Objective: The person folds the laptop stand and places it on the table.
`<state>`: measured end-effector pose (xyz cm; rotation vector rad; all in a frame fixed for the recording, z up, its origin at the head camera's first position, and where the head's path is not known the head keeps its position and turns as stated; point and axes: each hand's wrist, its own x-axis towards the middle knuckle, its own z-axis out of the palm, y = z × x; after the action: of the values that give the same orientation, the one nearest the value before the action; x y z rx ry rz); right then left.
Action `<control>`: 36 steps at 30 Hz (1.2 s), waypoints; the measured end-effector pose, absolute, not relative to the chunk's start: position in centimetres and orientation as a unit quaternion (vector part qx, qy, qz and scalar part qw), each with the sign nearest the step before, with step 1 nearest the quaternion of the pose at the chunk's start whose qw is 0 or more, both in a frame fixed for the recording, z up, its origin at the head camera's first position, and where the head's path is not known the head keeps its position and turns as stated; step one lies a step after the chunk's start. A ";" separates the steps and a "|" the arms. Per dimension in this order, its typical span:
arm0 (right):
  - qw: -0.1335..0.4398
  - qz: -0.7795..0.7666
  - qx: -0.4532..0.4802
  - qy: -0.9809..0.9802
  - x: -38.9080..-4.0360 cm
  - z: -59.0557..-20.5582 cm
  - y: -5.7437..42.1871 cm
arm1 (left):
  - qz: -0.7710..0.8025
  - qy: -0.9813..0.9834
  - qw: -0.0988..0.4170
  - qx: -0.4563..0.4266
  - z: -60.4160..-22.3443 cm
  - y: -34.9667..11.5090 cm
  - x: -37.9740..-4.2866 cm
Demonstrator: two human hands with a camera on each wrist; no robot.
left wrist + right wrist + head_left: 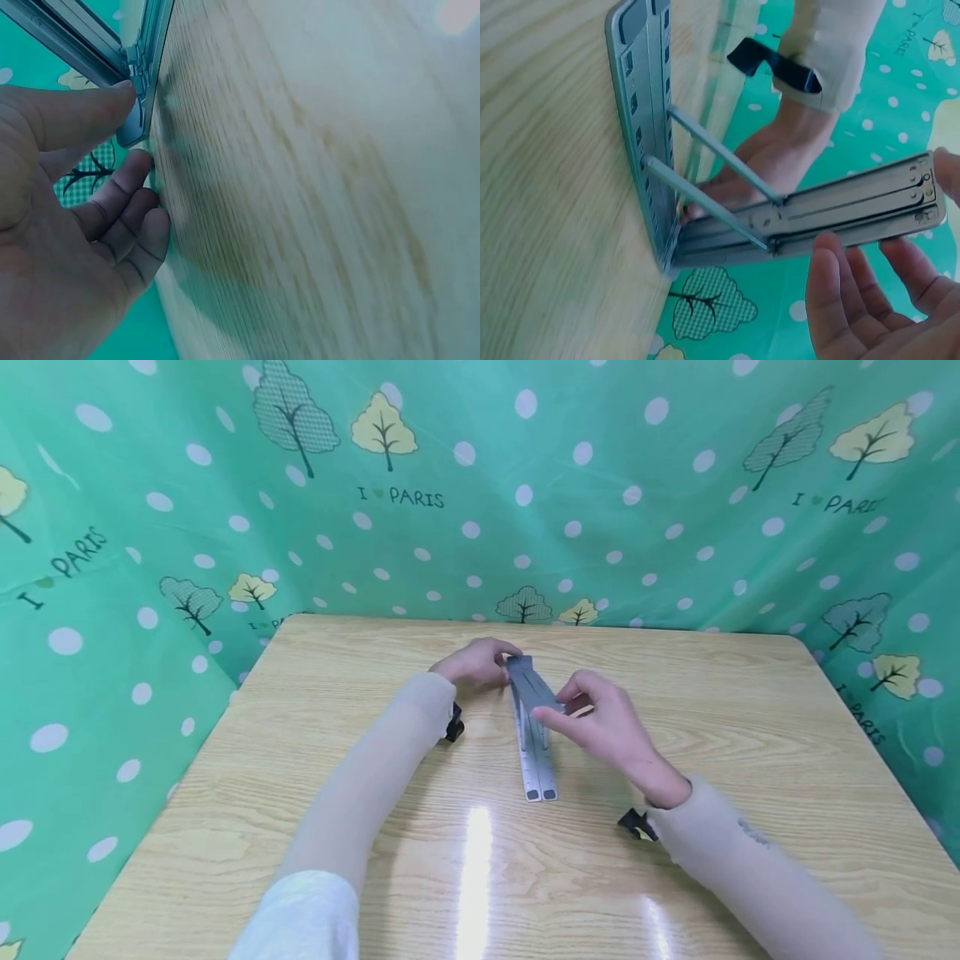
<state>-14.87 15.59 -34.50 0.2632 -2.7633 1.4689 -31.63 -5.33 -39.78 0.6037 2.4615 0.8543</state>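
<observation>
A grey metal folding laptop stand (536, 764) is partly unfolded on the table, its two base rails lying side by side. In the right wrist view the upper section (847, 202) slopes up from the hinge, and two thin struts (709, 204) link it to the slotted base. My left hand (480, 662) holds the far, hinged end; in the left wrist view its thumb (82, 116) presses beside the hinge and the lower fingers bend loosely near the tabletop. My right hand (603, 718) grips the raised end of the upper section between thumb and fingers.
The light wood-grain table (315, 760) reaches back to a green dotted curtain (480, 510) printed with trees. Dark straps (637, 825) sit at both wrists, over beige sleeves. Bright light reflections streak the front of the tabletop.
</observation>
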 end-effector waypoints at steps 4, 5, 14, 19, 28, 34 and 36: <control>-0.002 0.466 0.074 -0.882 -14.6 -34.5 15.0 | 0.319 0.890 0.240 0.221 -39.8 -5.0 -31.6; -0.002 0.465 0.071 -0.882 -14.6 -34.5 14.9 | 0.321 0.889 0.242 0.220 -39.9 -4.9 -31.7; -0.001 0.466 0.065 -0.882 -14.3 -34.3 14.4 | 0.324 0.886 0.255 0.213 -39.8 -4.6 -31.9; -0.001 0.468 0.062 -0.882 -14.2 -34.2 14.4 | 0.314 0.889 0.250 0.222 -39.8 -4.6 -32.0; -0.024 0.475 0.048 -0.878 -14.3 -34.4 14.9 | 0.329 0.886 0.230 0.232 -40.1 -5.3 -31.2; 0.003 0.507 0.098 -0.856 -15.2 -34.8 16.6 | 0.319 0.899 0.170 0.248 -40.0 -6.4 -30.2; 0.017 0.529 0.113 -0.841 -15.8 -35.2 17.3 | 0.321 0.902 0.147 0.249 -40.0 -6.9 -29.6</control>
<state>-15.83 17.26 -35.19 0.3519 -2.6127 1.6452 -29.62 -6.94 -39.99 0.7170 2.5964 0.9234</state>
